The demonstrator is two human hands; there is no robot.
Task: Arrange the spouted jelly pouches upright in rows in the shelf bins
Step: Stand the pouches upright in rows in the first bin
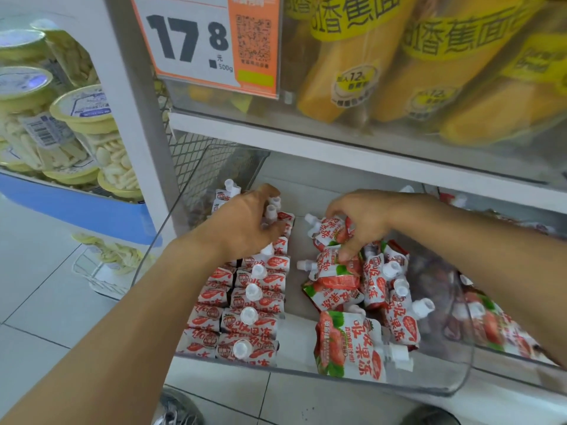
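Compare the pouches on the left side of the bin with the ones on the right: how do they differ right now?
The left rows stand upright with white caps up, packed in neat lines; the right pile lies tumbled, spouts pointing sideways at mixed angles. The left hand rests over the back of the rows; the right hand grips a loose pouch at the back of the pile. Both groups are red-and-white spouted pouches in the same clear bin.

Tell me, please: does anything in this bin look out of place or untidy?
Yes. On the bin's left side the upright pouches stand in neat rows with caps up. On the right side, a loose heap of pouches lies tilted and overlapping, spouts pointing different ways. One large pouch lies flat against the clear front wall.
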